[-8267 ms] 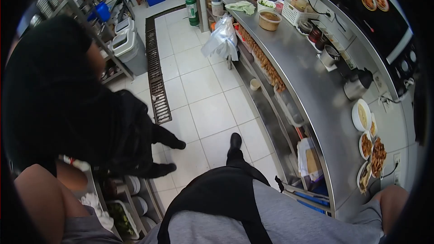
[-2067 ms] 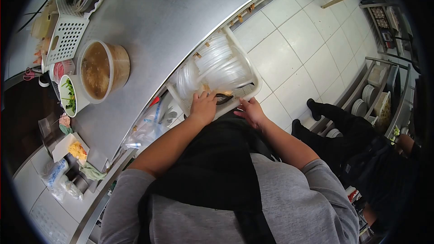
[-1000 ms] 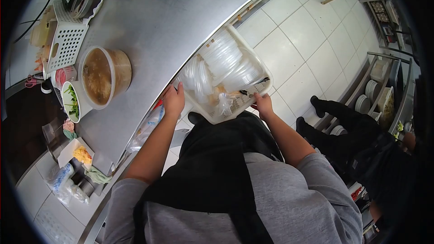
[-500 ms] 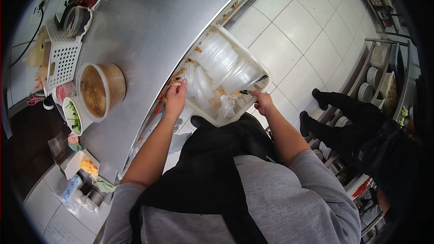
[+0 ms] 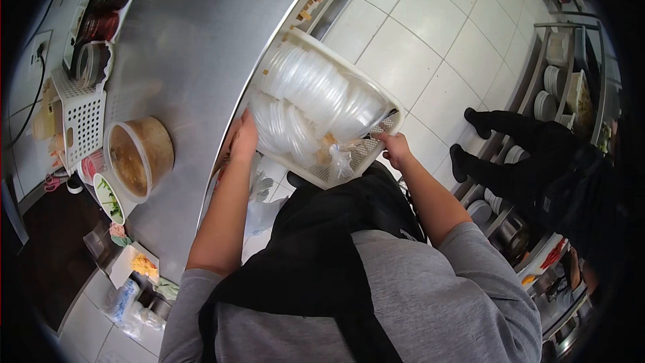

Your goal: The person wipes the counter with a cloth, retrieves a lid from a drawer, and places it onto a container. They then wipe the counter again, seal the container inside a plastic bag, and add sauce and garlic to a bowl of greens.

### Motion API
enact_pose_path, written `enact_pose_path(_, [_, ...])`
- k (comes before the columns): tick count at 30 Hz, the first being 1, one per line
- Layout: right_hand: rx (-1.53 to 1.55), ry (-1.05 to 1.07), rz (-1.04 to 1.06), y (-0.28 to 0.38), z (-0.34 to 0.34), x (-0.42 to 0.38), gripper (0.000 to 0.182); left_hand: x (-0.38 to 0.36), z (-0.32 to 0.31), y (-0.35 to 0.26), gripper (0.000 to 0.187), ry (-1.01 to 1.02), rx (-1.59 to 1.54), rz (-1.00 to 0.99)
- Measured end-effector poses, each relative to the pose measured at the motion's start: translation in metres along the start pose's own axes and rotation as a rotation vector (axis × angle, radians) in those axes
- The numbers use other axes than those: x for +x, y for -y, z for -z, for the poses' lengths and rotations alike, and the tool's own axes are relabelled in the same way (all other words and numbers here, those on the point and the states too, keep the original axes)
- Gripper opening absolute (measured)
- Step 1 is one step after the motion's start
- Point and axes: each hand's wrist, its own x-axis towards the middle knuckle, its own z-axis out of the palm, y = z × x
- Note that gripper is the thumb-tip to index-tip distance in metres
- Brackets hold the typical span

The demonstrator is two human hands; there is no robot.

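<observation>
A cream plastic basket sits in front of me at the counter's edge, tilted and packed with stacks of clear plastic lids. A small knotted clear bag lies in its near corner, beside a bare stretch of mesh. My right hand grips the rim at the right-hand corner, fingers curled over it. Against the left side of the basket, close under the counter's edge, is my left hand; its fingers are bent and partly hidden.
On the steel counter stand a tub of brown liquid, a dish of chopped greens and a perforated white basket. To the right, a person in dark trousers stands by a rack with stacked plates.
The basket has shifted left, toward and partly under the counter's edge. My left hand has moved left with it; my right hand keeps its grip at the corner.
</observation>
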Motion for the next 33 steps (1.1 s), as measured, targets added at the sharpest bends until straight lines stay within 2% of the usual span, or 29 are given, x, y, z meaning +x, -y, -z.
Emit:
enact_pose_path(7, [-0.057,0.006,0.030,-0.001,0.002,0.000,0.022,0.022,-0.006,-0.004,0.055,0.091,-0.115,0.057])
enact_pose_path(13, [-0.073,0.005,0.032,-0.005,0.004,0.005,0.017,0.021,-0.007,-0.007,0.051,0.123,-0.272,0.009])
enact_pose_path(16, [-0.060,0.007,0.035,-0.005,0.005,0.008,0.021,0.049,-0.022,0.034,0.052,0.180,-0.192,-0.058])
enact_pose_path(19, [-0.055,0.016,0.039,-0.009,0.007,0.011,0.026,0.045,-0.025,0.046,0.051,0.136,-0.307,-0.146])
enact_pose_path(21, [-0.051,0.027,0.042,-0.006,0.006,0.009,0.026,0.043,-0.032,0.055,0.055,-0.059,-0.034,-0.101])
enact_pose_path(22, [-0.052,0.015,0.041,-0.005,0.006,0.008,0.027,0.042,-0.032,0.060,0.055,-0.061,-0.031,-0.101])
enact_pose_path(24, [-0.052,0.004,0.036,-0.001,0.005,0.004,0.027,0.044,-0.032,0.076,0.061,-0.028,0.235,-0.040])
enact_pose_path(25, [-0.052,0.010,0.032,0.001,0.005,0.002,0.023,0.046,-0.032,0.084,0.061,-0.026,0.238,-0.038])
enact_pose_path(27, [-0.051,0.017,0.028,0.000,0.005,0.001,0.019,0.033,-0.017,0.065,0.072,0.193,-0.040,-0.065])
enact_pose_path(30, [-0.045,0.007,0.034,0.000,0.005,0.002,0.021,-0.001,-0.016,0.036,0.076,0.068,0.073,-0.023])
enact_pose_path(32, [-0.067,0.024,0.029,-0.001,0.005,0.003,0.021,-0.023,-0.031,0.029,0.077,-0.129,0.360,-0.519])
enact_pose_path(33, [-0.068,0.023,0.033,-0.001,0.005,0.004,0.021,-0.046,-0.034,0.008,0.076,-0.137,0.509,-0.567])
